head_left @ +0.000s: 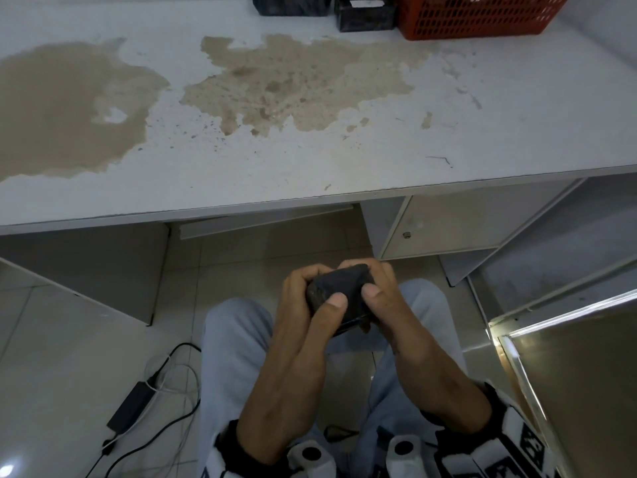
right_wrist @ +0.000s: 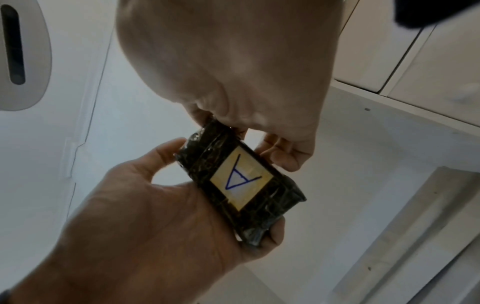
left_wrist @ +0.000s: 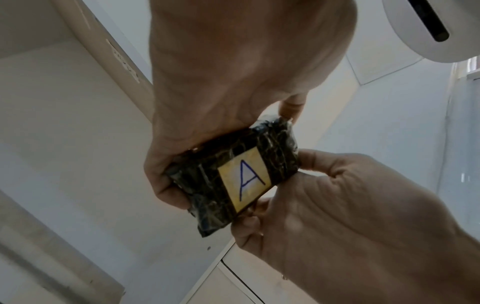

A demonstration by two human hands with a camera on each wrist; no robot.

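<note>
A small black block wrapped in crinkled plastic (head_left: 339, 288) is held low over my lap, below the desk's front edge. My left hand (head_left: 303, 305) grips its left end, thumb on top. My right hand (head_left: 382, 298) grips the right end, its thumb also pressed on top. On the underside sits a yellow label with a blue letter A (left_wrist: 244, 181), which only the wrist views show. In the left wrist view my left hand (left_wrist: 221, 82) comes in from above and my right hand (left_wrist: 337, 205) from the lower right. The right wrist view shows the block (right_wrist: 275, 197) between right hand (right_wrist: 233, 72) and left hand (right_wrist: 155, 216).
A white desk (head_left: 310, 160) with large brown stains stretches ahead. A red basket (head_left: 475, 15) and black boxes (head_left: 365, 15) stand at its far edge. Under it is a cabinet door (head_left: 448, 222). A power adapter with cables (head_left: 131, 405) lies on the floor at left. A shiny metal panel (head_left: 568, 374) stands at right.
</note>
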